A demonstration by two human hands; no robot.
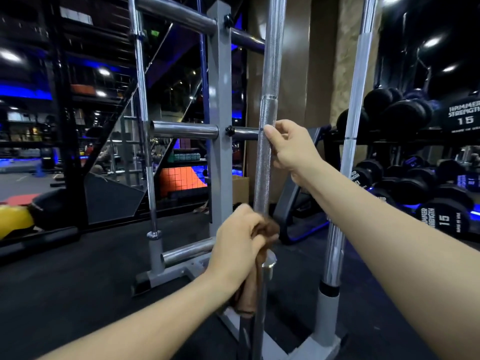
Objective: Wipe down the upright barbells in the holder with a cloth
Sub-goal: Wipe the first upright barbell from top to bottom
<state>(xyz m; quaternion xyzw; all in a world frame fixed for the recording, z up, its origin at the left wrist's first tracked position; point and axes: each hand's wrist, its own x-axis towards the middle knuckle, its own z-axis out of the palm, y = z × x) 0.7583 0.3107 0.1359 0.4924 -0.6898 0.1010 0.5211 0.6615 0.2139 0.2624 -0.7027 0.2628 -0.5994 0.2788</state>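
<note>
Both forearms reach toward the grey holder point(219, 141). Upright in it, the middle barbell point(267, 105) is gripped by the right hand point(288, 149) on its knurling; lower down, the left hand point(237, 242) clutches a brown cloth point(262, 229) around it.

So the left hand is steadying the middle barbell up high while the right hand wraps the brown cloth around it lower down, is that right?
Not quite: the hands are swapped. In the head view the right hand grips the knurled middle barbell up high, while the left hand wraps the brown cloth around it lower down.
</note>
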